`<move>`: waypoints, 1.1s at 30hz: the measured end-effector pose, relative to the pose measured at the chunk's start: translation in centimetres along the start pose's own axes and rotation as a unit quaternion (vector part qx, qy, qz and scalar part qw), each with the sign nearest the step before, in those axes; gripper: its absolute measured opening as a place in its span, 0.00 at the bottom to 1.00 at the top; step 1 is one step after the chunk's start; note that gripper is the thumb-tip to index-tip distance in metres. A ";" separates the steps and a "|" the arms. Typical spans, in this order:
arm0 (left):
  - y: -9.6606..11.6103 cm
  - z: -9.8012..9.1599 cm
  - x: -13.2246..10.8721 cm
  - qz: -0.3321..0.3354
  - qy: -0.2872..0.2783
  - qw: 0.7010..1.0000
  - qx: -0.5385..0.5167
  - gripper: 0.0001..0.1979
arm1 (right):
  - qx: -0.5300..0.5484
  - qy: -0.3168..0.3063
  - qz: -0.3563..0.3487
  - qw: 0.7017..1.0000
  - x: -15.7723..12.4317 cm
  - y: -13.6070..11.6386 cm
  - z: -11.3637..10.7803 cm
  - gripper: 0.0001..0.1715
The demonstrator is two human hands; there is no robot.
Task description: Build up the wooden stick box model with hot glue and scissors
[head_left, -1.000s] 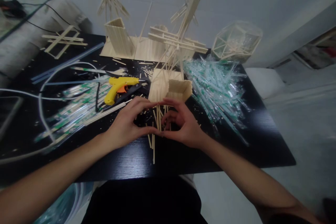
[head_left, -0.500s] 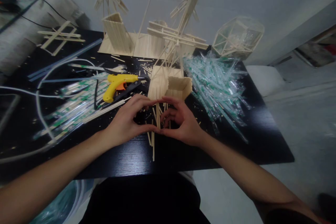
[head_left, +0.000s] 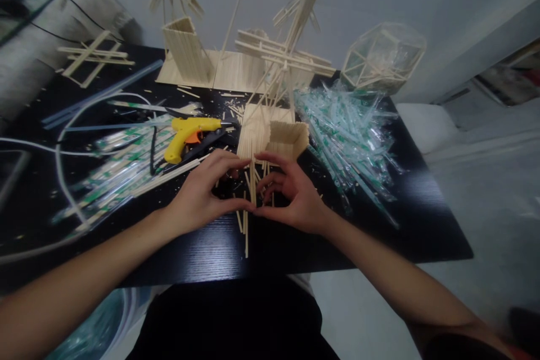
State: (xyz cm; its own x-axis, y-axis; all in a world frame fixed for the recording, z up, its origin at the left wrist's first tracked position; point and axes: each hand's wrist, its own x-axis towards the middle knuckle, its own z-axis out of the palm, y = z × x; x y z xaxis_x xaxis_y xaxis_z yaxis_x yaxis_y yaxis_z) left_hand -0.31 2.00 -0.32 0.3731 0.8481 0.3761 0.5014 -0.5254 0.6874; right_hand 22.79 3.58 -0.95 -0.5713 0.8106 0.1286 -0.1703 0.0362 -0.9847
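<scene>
Between the fingertips of my two hands stands a small bundle of thin wooden sticks [head_left: 252, 183]. My left hand [head_left: 202, 191] holds it from the left, thumb at the near end and index finger at the far end. From the right, my right hand [head_left: 297, 194] pinches the same ends, its other fingers curled. Loose sticks [head_left: 246, 236] lie beneath on the black table. Just beyond the hands is a wooden stick model with a flat base [head_left: 255, 124], an open box part [head_left: 289, 132] and crossed blades [head_left: 282, 59].
A yellow glue gun [head_left: 185, 135] lies left of the model, beside packaged sticks [head_left: 122, 160] and a white cable [head_left: 61, 171]. Crumpled plastic wrappers [head_left: 350, 129] are heaped at right. Behind stand a stick tower [head_left: 185, 50] and a clear faceted container [head_left: 383, 59].
Both hands keep their hold on the stick bundle and have shifted only slightly. The view has moved a little; the things on the table stay where they were.
</scene>
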 end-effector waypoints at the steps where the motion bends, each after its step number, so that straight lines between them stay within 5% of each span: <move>1: 0.0 -0.1 0.0 0.004 0.004 1.000 0.004 0.35 | 0.002 -0.001 0.000 1.000 0.0 -0.2 -0.2 0.48; 9: 0.2 -0.4 -0.1 0.027 -0.012 1.000 0.003 0.37 | 0.040 0.014 0.124 0.991 0.6 -0.6 -1.0 0.12; 20: 0.3 -0.2 -0.2 0.034 -0.031 0.999 -0.012 0.37 | 0.085 -0.001 0.197 0.977 0.8 -0.6 -0.5 0.16; 27: 0.2 -0.3 -0.2 0.033 -0.057 0.998 0.000 0.45 | 0.076 0.015 0.188 0.979 0.9 -0.7 -0.5 0.17; 33: 0.1 -0.3 -0.3 0.018 -0.051 0.999 0.007 0.38 | 0.074 0.024 0.185 0.980 0.7 -0.3 -0.5 0.17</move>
State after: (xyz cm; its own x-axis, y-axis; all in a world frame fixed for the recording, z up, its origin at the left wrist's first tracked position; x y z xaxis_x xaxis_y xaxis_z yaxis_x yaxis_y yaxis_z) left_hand -0.60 1.73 -0.20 0.4680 0.8174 0.3359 0.4961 -0.5576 0.6656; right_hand 22.81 4.43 -0.65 -0.5783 0.7787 -0.2432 -0.0745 -0.3472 -0.9348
